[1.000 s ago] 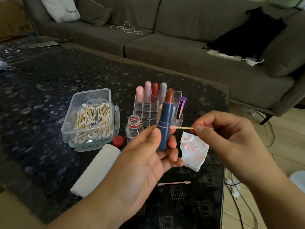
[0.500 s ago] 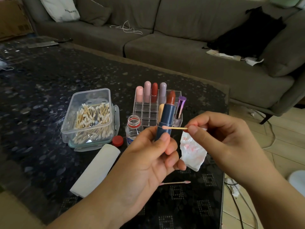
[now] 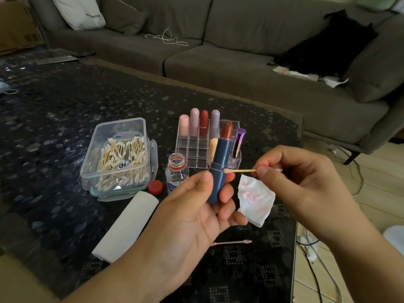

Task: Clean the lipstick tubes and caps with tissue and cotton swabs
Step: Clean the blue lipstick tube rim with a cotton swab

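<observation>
One uncapped navy lipstick tube (image 3: 219, 169) stands upright in my left hand (image 3: 196, 217), fingers curled around its base. My right hand (image 3: 301, 182) pinches a cotton swab (image 3: 240, 171), its tip touching the tube's collar seam, and a pink-stained tissue (image 3: 255, 200) hangs below it. Judged progress: early. Five capped lipsticks wait in the acrylic organizer (image 3: 192, 147); one used swab (image 3: 231, 242) lies on the table (image 3: 54, 149).

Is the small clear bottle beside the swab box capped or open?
Open. The small clear bottle shows a bare threaded neck, and a red cap lies beside it on the table.
</observation>
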`<state>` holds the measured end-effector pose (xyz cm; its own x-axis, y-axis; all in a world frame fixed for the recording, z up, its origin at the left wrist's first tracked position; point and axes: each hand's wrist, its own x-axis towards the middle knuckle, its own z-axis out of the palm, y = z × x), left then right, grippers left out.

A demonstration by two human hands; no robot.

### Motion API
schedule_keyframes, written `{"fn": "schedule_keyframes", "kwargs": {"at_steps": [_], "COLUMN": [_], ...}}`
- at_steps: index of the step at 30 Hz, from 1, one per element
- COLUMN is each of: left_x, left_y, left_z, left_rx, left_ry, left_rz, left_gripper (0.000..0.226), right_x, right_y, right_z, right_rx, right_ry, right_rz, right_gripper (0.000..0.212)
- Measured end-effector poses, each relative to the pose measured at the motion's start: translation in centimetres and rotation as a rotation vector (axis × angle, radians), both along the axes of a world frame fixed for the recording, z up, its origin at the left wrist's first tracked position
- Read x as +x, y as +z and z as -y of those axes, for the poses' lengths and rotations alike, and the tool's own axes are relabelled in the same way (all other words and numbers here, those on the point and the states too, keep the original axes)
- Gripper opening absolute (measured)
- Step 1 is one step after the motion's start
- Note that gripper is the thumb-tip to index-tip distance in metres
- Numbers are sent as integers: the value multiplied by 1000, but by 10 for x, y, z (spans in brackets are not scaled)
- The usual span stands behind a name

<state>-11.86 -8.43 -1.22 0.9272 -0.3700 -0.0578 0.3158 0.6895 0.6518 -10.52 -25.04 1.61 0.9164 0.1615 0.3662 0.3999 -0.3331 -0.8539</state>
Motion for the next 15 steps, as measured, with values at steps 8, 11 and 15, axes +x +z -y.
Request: {"fn": "schedule_keyframes", "kwargs": {"at_steps": [8, 11, 15], "left_x": [-3, -3, -1], "left_y": [6, 6, 4], "left_z": [1, -1, -3], "left_rx": [67, 44, 62], "left_ry": [-12, -18, -27], "left_rz": [12, 16, 47], "left_gripper": [23, 19, 23], "right_x": [0, 1, 1], "right_y": [-2, 0, -1], "right_z": [-2, 2, 0], "right_rx": [-17, 20, 45], "right_ry": [30, 6, 13], "right_rz": [-7, -23, -36], "right_gripper": [23, 27, 25]}}
